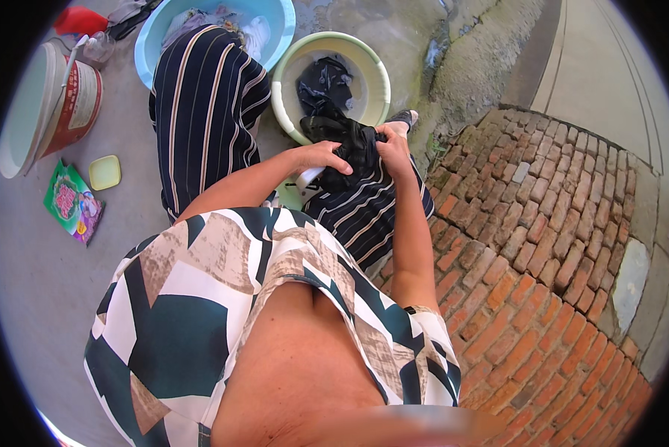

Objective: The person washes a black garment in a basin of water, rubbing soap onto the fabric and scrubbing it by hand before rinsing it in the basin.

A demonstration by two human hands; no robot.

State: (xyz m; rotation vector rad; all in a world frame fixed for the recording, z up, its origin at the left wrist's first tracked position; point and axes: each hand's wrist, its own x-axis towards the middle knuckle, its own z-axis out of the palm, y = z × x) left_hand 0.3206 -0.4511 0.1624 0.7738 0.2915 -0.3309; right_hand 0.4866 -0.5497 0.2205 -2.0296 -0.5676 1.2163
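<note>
A wet-looking black garment (353,141) is stretched between my two hands above my lap. Its far end hangs into a pale yellow-green basin (383,78), where more dark cloth (325,83) lies in water. My left hand (327,157) is closed on the near left part of the garment, with its thumb toward me. Gripping the right edge is my right hand (393,151), its fingers bent round the fabric. Below my left hand shows a pale, smooth-edged object (310,177) whose kind I cannot make out.
A blue basin (147,46) with light clothes stands at the far left. Beyond my left knee are a white-and-red bucket (74,104), a yellow-green soap dish or lid (105,173) and a green-and-purple packet (72,201). Brick paving (543,216) lies to the right.
</note>
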